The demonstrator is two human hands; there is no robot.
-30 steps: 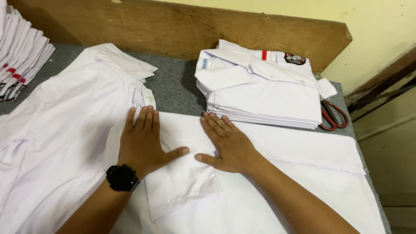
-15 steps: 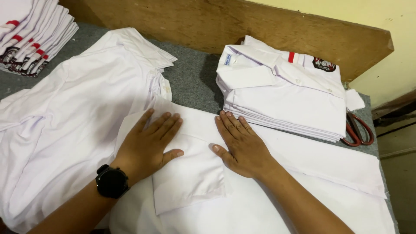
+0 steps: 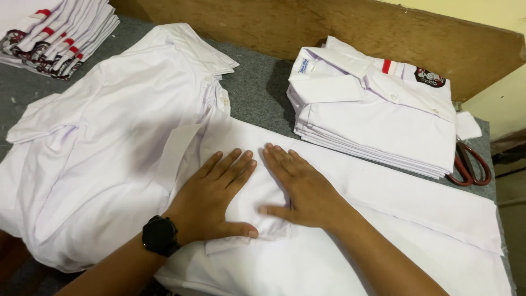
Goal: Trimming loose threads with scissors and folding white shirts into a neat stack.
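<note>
Where the grey table point(image 3: 257, 93) meets the far left corner, a fanned stack of folded shirts point(image 3: 57, 35) lies beside a loose heap of white shirts point(image 3: 109, 142). At centre, the left hand point(image 3: 211, 197), wearing a black watch point(image 3: 160, 235), and the right hand point(image 3: 301, 189) press flat, fingers spread, on a white shirt point(image 3: 383, 219) laid across the table's near edge. Neither hand grips anything. Further right sit a neat shirt pile point(image 3: 378, 109) and red-handled scissors point(image 3: 470, 164).

A garment workshop: folded white uniform shirts point(image 3: 378, 104) stacked at one o'clock, more stacks point(image 3: 55, 33) at ten, scissors point(image 3: 470, 164) at three, on a grey felt-covered worktable point(image 3: 257, 93).
</note>
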